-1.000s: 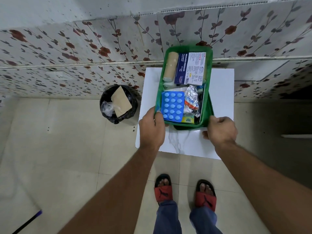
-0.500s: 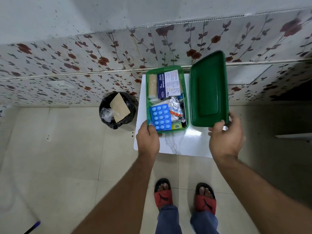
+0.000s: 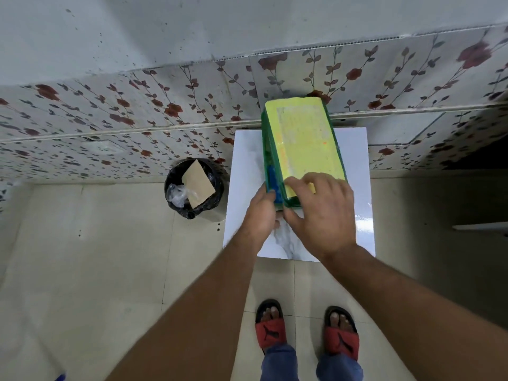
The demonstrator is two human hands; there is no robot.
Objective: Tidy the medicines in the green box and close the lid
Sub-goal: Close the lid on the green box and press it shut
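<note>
Nearest the camera, two feet in red slides (image 3: 305, 329) stand on pale beige floor tiles (image 3: 82, 270), with blue trouser legs below them. Both bare forearms reach forward over the floor to a small white marble-patterned tabletop (image 3: 357, 193).

The left hand (image 3: 261, 213) has a closed grip on the near left corner of the green box (image 3: 270, 149), thumb against its wall. The right hand (image 3: 324, 213) lies on the near end of the lid (image 3: 305, 138), fingers spread and resting flat on it rather than curled round anything. The lid, yellow-green on top, lies over the box slightly askew, so a strip of the inside shows along the left edge, where something blue (image 3: 274, 185) is visible. The box sits on the tabletop, its far end by the wall.

Left of the tabletop, on the floor, a black-lined bin (image 3: 193, 185) holds a brown piece of card and clear plastic. Beyond, the wall has floral tiles (image 3: 137, 114) with plain grey wall above.
</note>
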